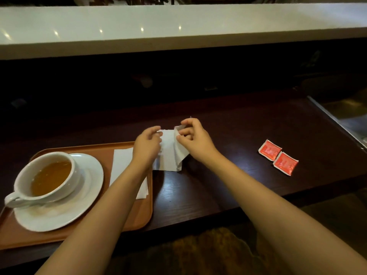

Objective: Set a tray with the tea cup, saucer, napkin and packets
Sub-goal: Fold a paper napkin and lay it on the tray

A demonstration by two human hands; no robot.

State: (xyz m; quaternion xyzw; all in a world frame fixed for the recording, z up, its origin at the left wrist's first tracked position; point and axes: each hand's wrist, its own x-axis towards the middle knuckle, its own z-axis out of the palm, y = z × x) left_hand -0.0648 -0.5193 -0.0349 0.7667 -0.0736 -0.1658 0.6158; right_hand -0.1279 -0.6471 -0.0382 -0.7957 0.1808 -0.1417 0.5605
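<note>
An orange tray (137,221) lies at the left of the dark wooden table. On it a white tea cup (45,179) full of amber tea stands on a white saucer (65,213), with a flat white napkin (121,165) beside it. Just past the tray's far right corner, a second white napkin (168,153) is held between my left hand (148,143) and my right hand (193,137); its right side is folded up. Two red packets (278,156) lie on the table to the right.
The dark table (228,181) ends in a front edge close to me. A white counter (178,26) runs across the back, with a dark recess below it. A metal rail (337,124) borders the table's right end.
</note>
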